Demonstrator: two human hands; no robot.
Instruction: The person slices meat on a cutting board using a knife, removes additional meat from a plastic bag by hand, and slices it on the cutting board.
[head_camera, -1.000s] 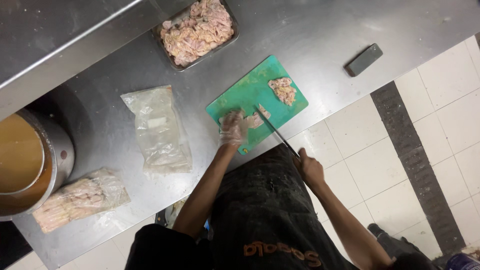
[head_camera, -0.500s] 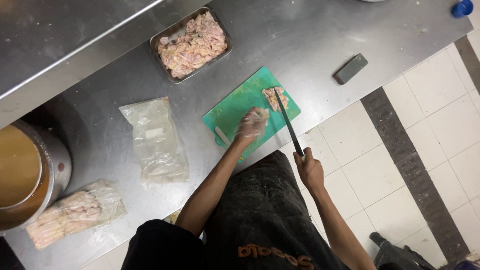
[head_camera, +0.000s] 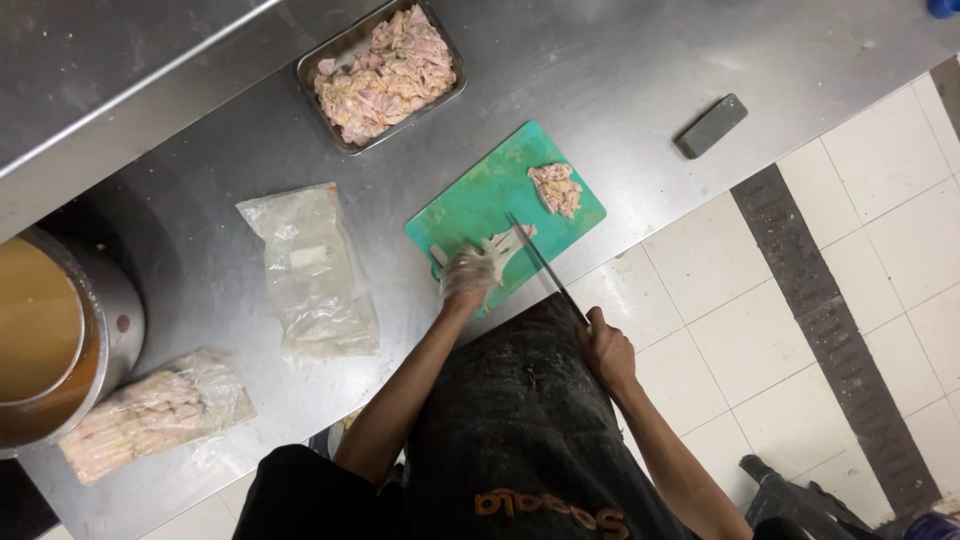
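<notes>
The tabletop is shiny grey metal, smooth with faint scuffs. The cutting board is green plastic, dull and a bit scratched. The left hand wears a thin, clear plastic glove. The knife has a smooth metal blade. The tray is shiny metal. The bag is crinkly clear plastic. The floor has smooth pale tiles.

Meat tray behind cutting board, bag to board's left

Bare steel between cutting board and tray; bag leftward.
</notes>
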